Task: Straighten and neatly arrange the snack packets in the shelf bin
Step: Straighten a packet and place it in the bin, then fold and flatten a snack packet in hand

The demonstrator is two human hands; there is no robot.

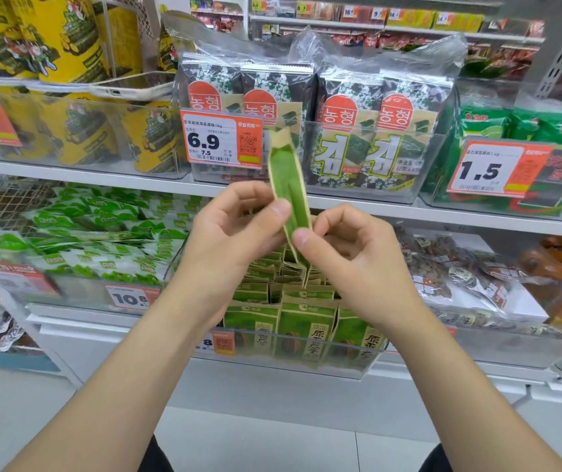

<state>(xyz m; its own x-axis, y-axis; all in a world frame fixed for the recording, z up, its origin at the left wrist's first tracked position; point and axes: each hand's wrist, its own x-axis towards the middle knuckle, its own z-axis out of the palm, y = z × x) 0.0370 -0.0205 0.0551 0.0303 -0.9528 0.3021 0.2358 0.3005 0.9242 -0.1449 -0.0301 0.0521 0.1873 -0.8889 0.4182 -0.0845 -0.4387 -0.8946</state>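
A green snack packet (288,180) with tan edges is held edge-on, upright, above the clear shelf bin (307,364). My left hand (235,229) pinches its lower part from the left with thumb and fingers. My right hand (344,247) pinches its bottom edge from the right. Below the hands, several matching green and tan packets (307,323) stand in rows inside the bin, the front row upright and facing out.
Left of the bin lies a heap of green and white packets (102,243); right of it, clear bags of nuts (456,277). The shelf above holds seaweed packs (371,131), yellow bags (68,124) and price tags (221,139).
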